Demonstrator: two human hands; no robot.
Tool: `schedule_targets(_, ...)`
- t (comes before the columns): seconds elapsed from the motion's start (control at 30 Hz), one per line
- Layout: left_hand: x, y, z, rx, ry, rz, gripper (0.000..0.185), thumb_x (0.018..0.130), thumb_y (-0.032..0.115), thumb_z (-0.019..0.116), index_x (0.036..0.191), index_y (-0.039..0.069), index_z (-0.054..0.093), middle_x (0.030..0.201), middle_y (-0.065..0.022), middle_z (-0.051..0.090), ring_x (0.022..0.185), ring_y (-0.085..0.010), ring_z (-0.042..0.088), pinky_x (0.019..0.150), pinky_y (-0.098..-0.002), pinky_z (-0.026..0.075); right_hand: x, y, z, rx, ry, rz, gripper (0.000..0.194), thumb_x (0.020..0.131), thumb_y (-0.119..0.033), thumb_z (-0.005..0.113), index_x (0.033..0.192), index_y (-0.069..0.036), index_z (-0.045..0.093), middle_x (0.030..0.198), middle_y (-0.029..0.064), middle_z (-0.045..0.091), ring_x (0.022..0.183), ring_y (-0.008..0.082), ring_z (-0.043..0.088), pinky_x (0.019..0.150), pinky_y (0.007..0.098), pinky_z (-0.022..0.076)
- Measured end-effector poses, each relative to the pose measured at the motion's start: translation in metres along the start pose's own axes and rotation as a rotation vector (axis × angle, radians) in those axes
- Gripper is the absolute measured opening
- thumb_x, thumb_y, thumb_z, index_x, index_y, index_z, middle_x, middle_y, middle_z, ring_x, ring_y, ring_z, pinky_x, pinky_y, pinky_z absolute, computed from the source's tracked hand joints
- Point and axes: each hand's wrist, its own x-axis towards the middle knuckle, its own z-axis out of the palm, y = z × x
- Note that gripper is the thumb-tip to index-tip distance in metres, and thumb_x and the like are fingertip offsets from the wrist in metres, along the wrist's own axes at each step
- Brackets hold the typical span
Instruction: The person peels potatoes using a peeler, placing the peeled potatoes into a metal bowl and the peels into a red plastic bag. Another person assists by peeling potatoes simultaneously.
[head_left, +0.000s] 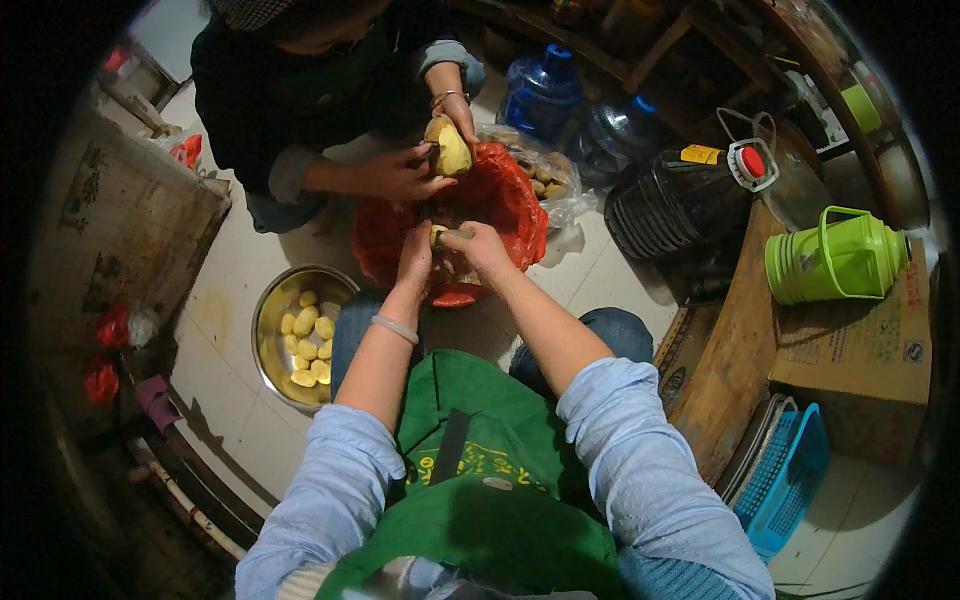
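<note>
Over a container lined with a red plastic bag (527, 217), my left hand (415, 259) grips a small potato (437, 235), mostly hidden by the fingers. My right hand (487, 253) meets it there, closed on a small dull-coloured tool (456, 239) whose exact kind I cannot make out. Scraps lie inside the red bag, below my hands. To the left, a steel basin (262, 311) on the floor holds several peeled yellow potatoes (306, 322). Across from me, a co-worker's hands (375, 172) hold a larger, partly peeled potato (451, 150) above the same bag.
A clear bag of unpeeled potatoes (551, 176) sits behind the red one. Blue water jugs (540, 86), a dark jug with a red cap (660, 206) and a wooden board (724, 360) line the right. A green pitcher (832, 259) lies on a cardboard box (855, 352).
</note>
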Motion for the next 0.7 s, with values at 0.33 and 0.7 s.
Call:
schedule_targets(0.33, 0.004, 0.000, -0.004, -0.190, 0.001, 0.034, 0.040, 0.083, 0.043, 0.039, 0.098, 0.008, 0.048, 0.086, -0.0082, 0.053, 0.068, -0.0193, 0.051, 0.057, -0.0280, 0.044, 0.021, 0.025, -0.006, -0.155, 0.095, -0.084, 0.013, 0.072, -0.005, 0.056, 0.063, -0.005, 0.047, 0.063, 0.0035, 0.051, 0.057, 0.0121, 0.048, 0.048, 0.0267, 0.0391)
schedule_targets(0.7, 0.000, 0.012, -0.009, -0.181, -0.085, -0.010, 0.045, 0.084, 0.046, 0.036, 0.097, 0.006, 0.049, 0.088, -0.0081, 0.054, 0.071, -0.0198, 0.052, 0.056, -0.0287, 0.044, 0.013, 0.011, -0.010, -0.001, 0.138, -0.059, 0.008, 0.069, -0.004, 0.060, 0.072, -0.002, 0.053, 0.064, 0.0036, 0.053, 0.060, 0.0115, 0.050, 0.056, 0.0254, 0.0410)
